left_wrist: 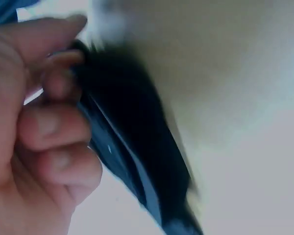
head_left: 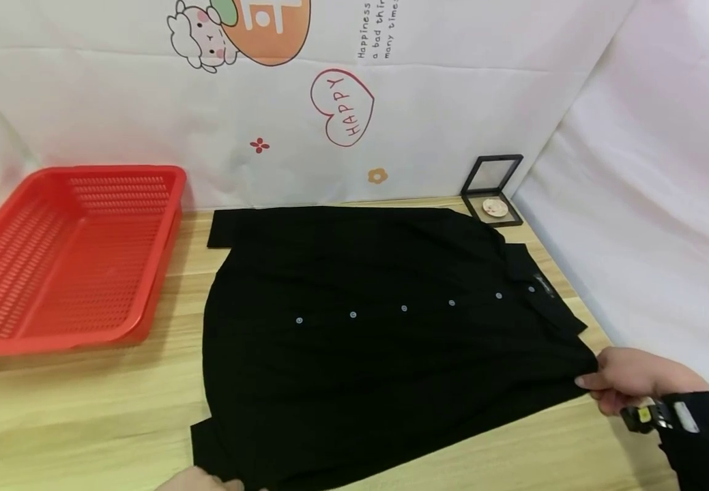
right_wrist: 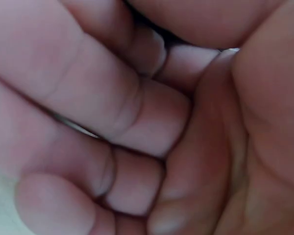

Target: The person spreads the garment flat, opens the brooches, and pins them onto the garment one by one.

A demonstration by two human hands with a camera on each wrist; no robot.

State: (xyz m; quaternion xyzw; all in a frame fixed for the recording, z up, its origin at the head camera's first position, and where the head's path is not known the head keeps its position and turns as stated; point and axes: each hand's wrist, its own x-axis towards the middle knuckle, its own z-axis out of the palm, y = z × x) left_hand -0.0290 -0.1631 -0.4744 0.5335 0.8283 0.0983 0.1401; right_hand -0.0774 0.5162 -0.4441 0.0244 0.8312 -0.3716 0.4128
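Observation:
A black button-up shirt lies spread flat on the wooden table, its collar to the right and its hem to the left. Small light buttons run along its middle. My right hand pinches the shirt's near shoulder edge between thumb and fingers. Those fingers are tightly curled in the right wrist view, where the cloth is mostly hidden. At the bottom edge of the head view, my left hand is only partly visible by the near sleeve's cuff. In the left wrist view its curled fingers grip the black cloth.
A red plastic basket stands at the left of the table. At the back right corner is an open black-framed case with a pale round piece in it. White printed cloth hangs behind, and plain white cloth borders the right side.

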